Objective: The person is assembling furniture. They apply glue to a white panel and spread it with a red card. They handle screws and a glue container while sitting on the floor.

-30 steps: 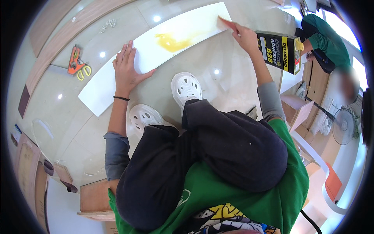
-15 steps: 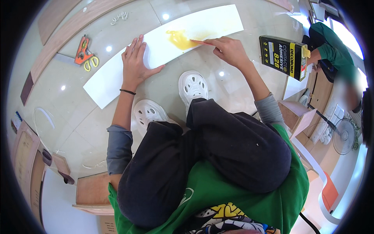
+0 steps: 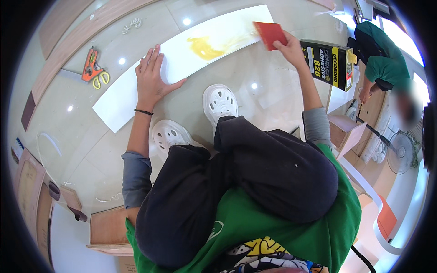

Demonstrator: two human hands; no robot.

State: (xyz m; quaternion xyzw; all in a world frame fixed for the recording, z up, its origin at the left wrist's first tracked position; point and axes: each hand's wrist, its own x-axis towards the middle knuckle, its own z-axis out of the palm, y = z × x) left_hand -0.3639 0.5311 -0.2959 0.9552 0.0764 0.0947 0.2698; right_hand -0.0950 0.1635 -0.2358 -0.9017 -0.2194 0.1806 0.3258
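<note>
Shifted to the near right corner of the board (image 3: 177, 57), the red card (image 3: 267, 35), likely light and springy, best held by its back edge, is pinched in the right hand's (image 3: 291, 48) fingers, left hand (image 3: 151, 84) splayed

A black-and-yellow can (image 3: 325, 63) just beside my right hand (image 3: 291, 49) blocks my way rightward. Between my hands, I can pass freely over the white board (image 3: 180, 57). My shoes (image 3: 219, 98) obstruct the near side; scissors (image 3: 100, 79) lie left of my left hand (image 3: 152, 82).
</note>
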